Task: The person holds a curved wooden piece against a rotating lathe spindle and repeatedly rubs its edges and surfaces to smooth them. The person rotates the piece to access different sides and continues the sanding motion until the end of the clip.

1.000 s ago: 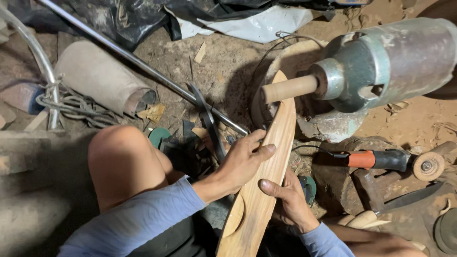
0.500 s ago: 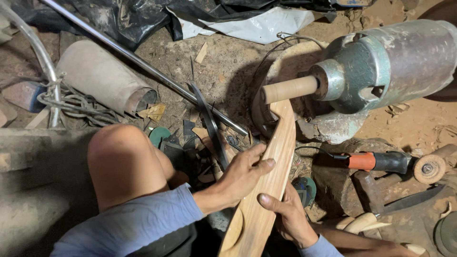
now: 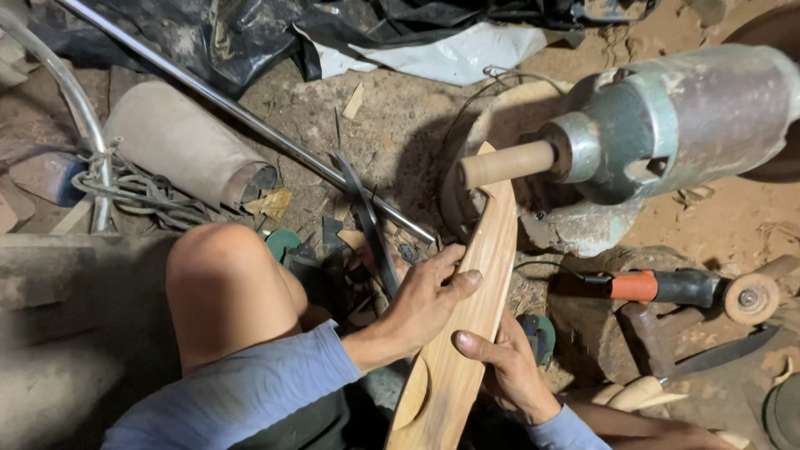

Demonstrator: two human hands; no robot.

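I hold a long, curved, light-brown wooden piece (image 3: 479, 283) in both hands, its far end pressed up against a tan sanding drum (image 3: 506, 163). The drum sticks out of a grey-green motor (image 3: 679, 125) at the upper right. My left hand (image 3: 425, 304) grips the left edge of the wood at its middle, thumb on top. From underneath on the right, my right hand (image 3: 500, 367) clasps it, thumb across its face. My bare knee (image 3: 225, 283) is at the left.
A long metal rod (image 3: 242, 117) runs diagonally across the dirt floor, with a cloth-wrapped roll (image 3: 179, 150) and coiled wire (image 3: 142, 196) at the left. An orange-and-black power tool (image 3: 667, 287) lies right of the wood. Black and white plastic sheeting (image 3: 400, 42) covers the top.
The wooden piece has slid slightly toward me along the drum, and both hands have shifted down with it. The motor and floor clutter have not moved.
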